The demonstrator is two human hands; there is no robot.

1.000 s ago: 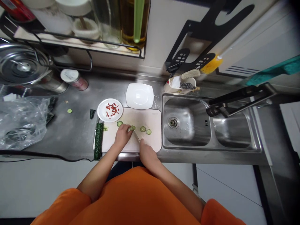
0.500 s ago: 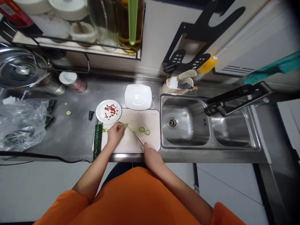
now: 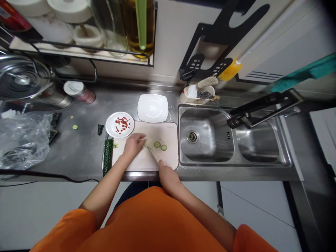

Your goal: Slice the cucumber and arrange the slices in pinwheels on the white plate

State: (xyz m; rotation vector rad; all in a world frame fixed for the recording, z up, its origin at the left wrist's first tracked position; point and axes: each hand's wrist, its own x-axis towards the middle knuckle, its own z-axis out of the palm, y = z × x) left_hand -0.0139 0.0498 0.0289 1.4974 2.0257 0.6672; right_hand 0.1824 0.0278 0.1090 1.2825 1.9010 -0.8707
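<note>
My left hand (image 3: 134,144) is over the middle of the white cutting board (image 3: 168,132). Its fingers are stretched forward and slightly apart, a little smeared by motion; no slice shows between them. A small knife (image 3: 152,154) is gripped in my right hand (image 3: 168,177) at the board's front edge, its blade slanting up and left towards my left fingertips. Two round cucumber slices (image 3: 160,146) lie flat to the right of the blade. Along the board's left edge rests a dark green cucumber piece (image 3: 107,156), with thin green scraps (image 3: 115,144) beside it.
Behind the board stand a plate of red chopped bits (image 3: 112,130) and a white square dish (image 3: 152,107). A double sink (image 3: 210,138) with a black faucet (image 3: 252,108) is at right. Leftward are a cucumber end (image 3: 100,129), a jar (image 3: 79,92) and a plastic bag (image 3: 25,140).
My left hand, which pinched a cucumber slice, has its fingers spread forward and the slice no longer shows. The knife has barely moved. The view has shifted slightly.
</note>
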